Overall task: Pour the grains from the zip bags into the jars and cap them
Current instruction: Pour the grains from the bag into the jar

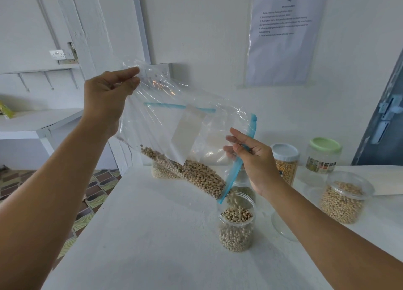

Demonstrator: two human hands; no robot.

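Above the white desk (152,235), a clear zip bag (174,124) hangs tilted, its blue zipper edge pointing down toward an open jar (237,228). At the upper corner, the left hand (106,93) pinches the bag between thumb and fingers. Near the zipper, the right hand (250,156) grips the bag's lower edge with curled fingers. Pale beans (196,174) lie gathered in the low corner and fall from the mouth into the jar, which is partly full. Further right stand a grey-capped jar (284,163), a green-capped jar (322,154) and a lidded tub of beans (344,198).
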